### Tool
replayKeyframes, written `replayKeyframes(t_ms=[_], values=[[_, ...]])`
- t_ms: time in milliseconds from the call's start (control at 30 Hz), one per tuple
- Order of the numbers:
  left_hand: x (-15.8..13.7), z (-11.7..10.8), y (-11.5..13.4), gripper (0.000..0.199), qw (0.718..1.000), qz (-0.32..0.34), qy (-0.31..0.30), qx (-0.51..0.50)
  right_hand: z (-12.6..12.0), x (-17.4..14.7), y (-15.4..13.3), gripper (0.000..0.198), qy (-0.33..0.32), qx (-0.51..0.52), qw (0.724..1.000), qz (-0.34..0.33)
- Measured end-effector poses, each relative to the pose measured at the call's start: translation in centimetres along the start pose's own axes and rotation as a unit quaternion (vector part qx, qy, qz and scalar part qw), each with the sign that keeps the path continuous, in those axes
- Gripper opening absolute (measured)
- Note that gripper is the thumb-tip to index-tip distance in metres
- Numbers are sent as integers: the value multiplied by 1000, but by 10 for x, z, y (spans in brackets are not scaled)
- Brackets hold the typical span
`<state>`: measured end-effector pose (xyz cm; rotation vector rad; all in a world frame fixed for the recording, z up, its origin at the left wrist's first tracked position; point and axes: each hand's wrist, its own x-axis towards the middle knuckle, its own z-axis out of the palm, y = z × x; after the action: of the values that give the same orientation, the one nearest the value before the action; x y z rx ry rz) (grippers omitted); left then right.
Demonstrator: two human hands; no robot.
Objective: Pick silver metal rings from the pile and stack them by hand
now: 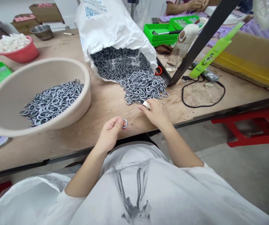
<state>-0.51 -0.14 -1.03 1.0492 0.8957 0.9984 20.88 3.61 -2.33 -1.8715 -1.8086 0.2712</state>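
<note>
Pinched between the thumb and fingers of my left hand (111,131) is a blue-grey ring (125,123), just above the table's front edge. My right hand (157,113) is closed on a small white-handled tool (146,104) with a dark, blade-like tip; its exact kind is hard to make out. That tip points toward a heap of grey rings (144,86), which spills from the mouth of a large white sack (115,28) lying on its side. To the left, a wide beige basin (85,84) holds many similar rings (55,101).
A slanted dark metal post (195,47) rises right of the heap. Behind it are a clear bottle (175,56) and green trays (155,36). A black cable (183,98) loops on the right. A pink bowl (23,54) stands at left. A person's arm (181,7) shows behind.
</note>
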Motion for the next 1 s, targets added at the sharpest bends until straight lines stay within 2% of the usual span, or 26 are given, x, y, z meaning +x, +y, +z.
replayKeyframes(t_ms=[100,200,267,367,400,467,567,667,767,833,933,1000], values=[[7,-5,3,37,999,-14,17,-41,1,1,6,30,-28,-113,993,17],[13,-8,4,35,996,-46,29,-77,5,2,6,21,-37,-123,992,20],[15,-10,4,33,991,-81,35,-101,6,1,4,19,-23,-77,997,12],[16,-7,1,32,984,-122,29,-129,8,-2,-6,20,-10,94,995,-16],[16,-6,-1,33,985,-118,28,-124,9,-4,-10,22,-29,168,985,-25],[15,-2,-7,33,993,-84,24,-75,9,-10,-21,27,-105,306,946,-33],[13,2,-15,35,999,-4,14,44,6,-17,-36,37,-201,430,880,-31],[11,1,-18,36,989,46,17,138,2,-21,-47,46,-220,494,841,-24],[10,1,-15,37,983,72,6,171,3,-22,-53,53,-228,524,821,-12],[9,4,-13,40,989,69,0,131,5,-23,-53,56,-204,507,837,-16],[9,8,-10,43,999,22,12,21,7,-28,-49,56,-101,412,904,-46],[8,10,-8,43,999,-4,18,-30,6,-32,-47,56,-55,338,934,-106]])
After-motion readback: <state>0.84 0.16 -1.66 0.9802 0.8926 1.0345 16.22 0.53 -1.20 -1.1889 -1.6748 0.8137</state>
